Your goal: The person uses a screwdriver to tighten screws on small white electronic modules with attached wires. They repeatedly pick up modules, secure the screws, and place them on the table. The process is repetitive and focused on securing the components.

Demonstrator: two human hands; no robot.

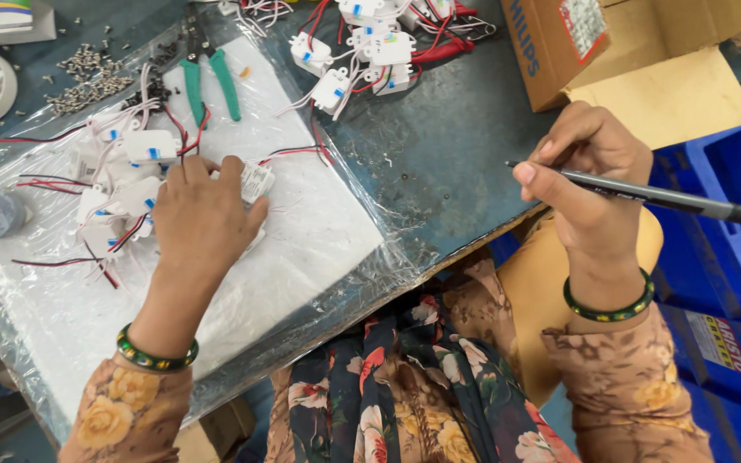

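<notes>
modules: white plastic, smooth, semi-gloss; thin insulated wires, red/black/white
module under left hand: same white plastic, w/ paper-like label
tool in right hand: slim dark rod, matt grey, looks metal/plastic, can't tell which
pad: white foam-like sheet, matt, slightly textured, under clear glossy plastic film, crinkled at edges
benchtop: dark blue-grey, worn, scuffed, dull
cutters: green rubbery grips, matt; dark metal jaws
screws: small metal, shiny grey
carton: brown cardboard, matt
crate: blue plastic, smooth
bangles: green, glossy, hard
sleeves: floral cloth, soft matt
</notes>
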